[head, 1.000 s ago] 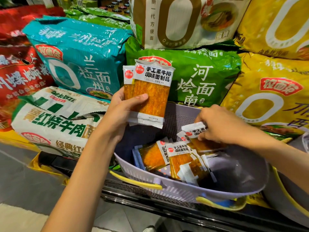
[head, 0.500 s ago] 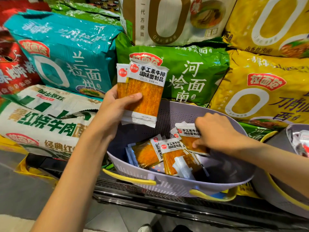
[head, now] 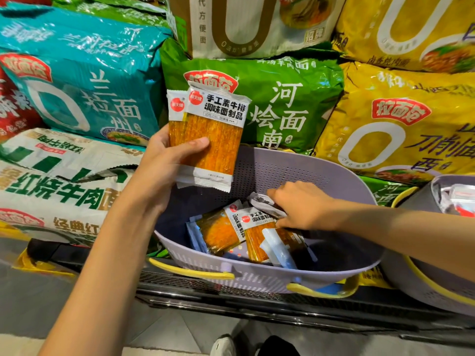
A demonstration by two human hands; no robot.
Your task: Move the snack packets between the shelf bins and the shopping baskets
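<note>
From the head camera, the big change is the right hand (head: 300, 209). A second ago it was up near the back wall of the purple basket (head: 257, 276) with a packet in it. Now it has gone down low inside the basket, in the middle right of the frame. Its fingers and thumb are curled round a crinkled packet (head: 266, 202), and the white end of that packet pokes out by the knuckles. The hand is right on top of the loose packets (head: 221, 232) at the bottom of the basket and touches them.

The left hand (head: 167, 160) has hardly moved. It holds two packets (head: 213, 140) upright in the middle of the frame, just above the back rim of the basket. The thumb presses on the front and the fingers are behind, out of sight. One packet sits half behind the other. They stand in front of a green noodle bag (head: 282, 104).

I think this means the job is only partly done. A few packets are up in the left hand, and more are left in the basket. I cannot tell if the right hand is lifting its packet or putting it back down.

A second basket (head: 411, 278) peeks in at the right edge, and neither hand is near it.
</note>
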